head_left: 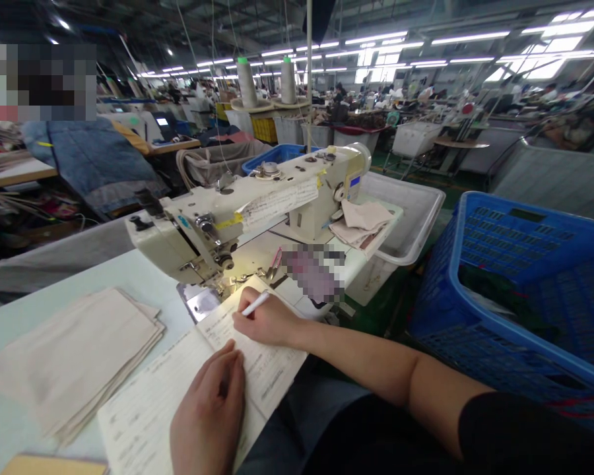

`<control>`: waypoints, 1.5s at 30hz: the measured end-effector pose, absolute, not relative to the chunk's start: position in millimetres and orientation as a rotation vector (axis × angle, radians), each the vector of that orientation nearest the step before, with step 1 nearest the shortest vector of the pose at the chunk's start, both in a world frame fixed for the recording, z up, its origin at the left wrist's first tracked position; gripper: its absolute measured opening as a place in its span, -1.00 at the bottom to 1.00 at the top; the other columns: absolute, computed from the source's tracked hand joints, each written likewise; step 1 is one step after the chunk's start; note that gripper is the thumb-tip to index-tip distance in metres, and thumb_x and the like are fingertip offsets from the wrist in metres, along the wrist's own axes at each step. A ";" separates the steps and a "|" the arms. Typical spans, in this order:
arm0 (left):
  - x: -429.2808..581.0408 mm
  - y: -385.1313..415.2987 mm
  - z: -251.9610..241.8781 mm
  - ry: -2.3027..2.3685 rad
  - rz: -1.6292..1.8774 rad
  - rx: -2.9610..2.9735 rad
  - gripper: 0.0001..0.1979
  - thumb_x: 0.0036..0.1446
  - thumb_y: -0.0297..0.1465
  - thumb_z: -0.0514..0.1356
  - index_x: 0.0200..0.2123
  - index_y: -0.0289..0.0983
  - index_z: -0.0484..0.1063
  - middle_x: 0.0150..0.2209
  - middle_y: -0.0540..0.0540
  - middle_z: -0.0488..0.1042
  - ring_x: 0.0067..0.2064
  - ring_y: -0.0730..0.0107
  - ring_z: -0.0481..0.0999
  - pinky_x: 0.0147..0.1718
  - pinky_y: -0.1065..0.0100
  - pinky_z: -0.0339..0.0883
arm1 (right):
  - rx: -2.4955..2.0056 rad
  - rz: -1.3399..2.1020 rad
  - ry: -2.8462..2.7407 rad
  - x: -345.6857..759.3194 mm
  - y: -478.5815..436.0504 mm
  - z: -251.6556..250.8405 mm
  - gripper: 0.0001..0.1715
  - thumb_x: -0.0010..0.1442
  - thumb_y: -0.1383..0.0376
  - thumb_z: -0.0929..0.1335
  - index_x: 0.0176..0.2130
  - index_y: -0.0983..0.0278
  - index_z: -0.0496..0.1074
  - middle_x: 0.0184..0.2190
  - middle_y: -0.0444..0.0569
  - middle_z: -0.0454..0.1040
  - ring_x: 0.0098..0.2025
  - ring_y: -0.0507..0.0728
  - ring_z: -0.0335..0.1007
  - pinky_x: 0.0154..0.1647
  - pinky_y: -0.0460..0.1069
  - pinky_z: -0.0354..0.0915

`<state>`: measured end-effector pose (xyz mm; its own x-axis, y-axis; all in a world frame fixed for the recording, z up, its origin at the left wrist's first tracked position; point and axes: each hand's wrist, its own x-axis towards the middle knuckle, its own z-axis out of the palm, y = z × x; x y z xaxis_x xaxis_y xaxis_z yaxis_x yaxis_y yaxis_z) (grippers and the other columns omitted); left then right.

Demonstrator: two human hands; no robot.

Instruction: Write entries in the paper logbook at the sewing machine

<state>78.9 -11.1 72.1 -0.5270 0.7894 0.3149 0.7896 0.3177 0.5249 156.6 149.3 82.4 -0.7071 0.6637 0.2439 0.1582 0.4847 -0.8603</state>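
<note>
**Inspector:** Paperwork first. Your right hand (267,321) has its fingers clenched around a white pen (255,303), tip down on the printed form (188,389) near its far edge. The pen's long axis runs from the sheet up and away to your right.

**Operator:** And the other hand?

**Inspector:** Your left hand (210,412) lies flat on the form, fingers released and together, holding nothing, only pressing the sheet to the counter (10,422). It sits nearer your body; the right hand is further out, closer to the sewing machine (237,211).

**Operator:** How does the sheet lie?

**Inspector:** Its long axis runs diagonally, from near your left toward the machine's needle area. The near right corner overhangs the counter edge above your lap.

**Operator:** Room to move?

**Inspector:** Tight ahead: the machine head stands just beyond the pen. A stack of beige fabric pieces (74,359) lies just beside the form to your left. A blue crate (519,277) stands well apart to your right, with a white bin (416,211) behind the machine.
</note>
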 end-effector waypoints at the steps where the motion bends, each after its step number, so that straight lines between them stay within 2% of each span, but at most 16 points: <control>1: 78.7 -11.0 72.2 -2.544 -1.017 -1.523 -0.77 0.18 -0.07 0.10 -0.22 0.02 0.46 -0.05 0.23 0.55 -0.15 0.49 0.57 -0.22 0.46 0.38 | -0.670 1.178 -2.166 156.5 149.3 82.0 -0.78 0.17 0.28 0.37 -0.40 0.20 0.21 -0.52 -0.25 0.29 -0.44 0.02 0.21 -0.42 -0.11 0.05; 17: 78.1 -12.4 72.4 -2.580 -1.028 -1.507 -0.74 0.17 -0.05 0.10 -0.22 0.00 0.48 -0.03 0.18 0.55 -0.12 0.43 0.56 -0.19 0.41 0.39 | -0.728 1.185 -2.146 158.9 147.5 87.4 -0.78 0.17 0.28 0.36 -0.40 0.20 0.19 -0.51 -0.24 0.29 -0.42 0.03 0.21 -0.42 -0.10 0.05; 22: 77.0 -12.3 69.6 -2.609 -1.028 -1.504 -0.74 0.18 -0.06 0.10 -0.19 0.02 0.47 0.00 0.19 0.53 -0.06 0.43 0.55 -0.10 0.42 0.39 | -0.717 1.206 -2.146 158.5 149.2 88.6 -0.76 0.12 0.31 0.37 -0.44 0.21 0.18 -0.56 -0.26 0.23 -0.47 0.02 0.16 -0.46 -0.10 0.01; 32: 77.9 -11.2 72.8 -2.596 -1.031 -1.505 -0.73 0.16 -0.05 0.10 -0.20 0.00 0.48 0.00 0.18 0.54 -0.07 0.42 0.56 -0.07 0.41 0.41 | -0.689 1.668 -1.779 160.1 158.2 76.6 -0.83 0.14 0.34 0.36 -0.40 0.22 0.24 -0.64 -0.30 0.29 -0.59 -0.02 0.28 -0.53 -0.14 0.18; 45: 74.1 -14.2 61.4 -2.498 -1.009 -1.524 -0.80 0.18 -0.12 0.13 -0.19 0.02 0.46 0.01 0.22 0.53 -0.09 0.45 0.57 -0.15 0.46 0.43 | -0.740 1.565 -1.879 199.1 151.7 93.4 -0.85 0.23 0.27 0.37 -0.32 0.23 0.29 -0.54 -0.24 0.39 -0.46 0.00 0.36 -0.39 -0.12 0.23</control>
